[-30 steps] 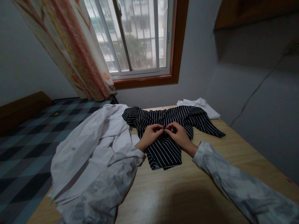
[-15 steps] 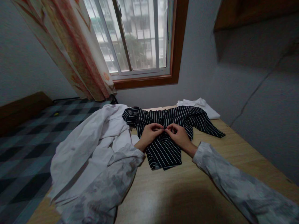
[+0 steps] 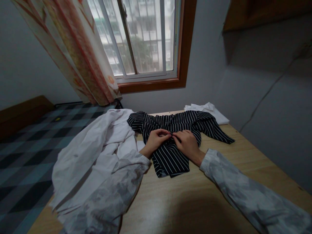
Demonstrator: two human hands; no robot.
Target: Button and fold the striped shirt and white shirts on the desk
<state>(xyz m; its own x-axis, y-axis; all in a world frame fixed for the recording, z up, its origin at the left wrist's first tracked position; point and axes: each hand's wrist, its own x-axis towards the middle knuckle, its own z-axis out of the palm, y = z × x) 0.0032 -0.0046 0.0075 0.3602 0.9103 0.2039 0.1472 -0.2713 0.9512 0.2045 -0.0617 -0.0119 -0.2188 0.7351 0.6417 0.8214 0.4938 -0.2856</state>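
A black shirt with white stripes (image 3: 174, 159) lies on the wooden table in front of me, its sleeves spread to both sides and its lower part toward me. At the shirt's front middle, my left hand (image 3: 157, 139) pinches the cloth between thumb and fingertips. My right hand (image 3: 187, 143) meets it there, fingers closed on the same spot of the shirt front, with the back of the hand turned more upward. The fingertips of both hands almost touch. Whatever small part lies between them is too small to make out.
White clothing (image 3: 97, 152) is heaped left of the striped shirt, partly under my left sleeve. A folded white cloth (image 3: 214, 113) lies at the table's (image 3: 234, 165) far right corner. A bed with a checked cover (image 3: 26, 162) adjoins on the left. Behind are a curtain (image 3: 80, 58) and a window (image 3: 146, 42).
My right hand has turned so that its fingers lie flatter over the shirt front. The left hand and the shirt have hardly moved.
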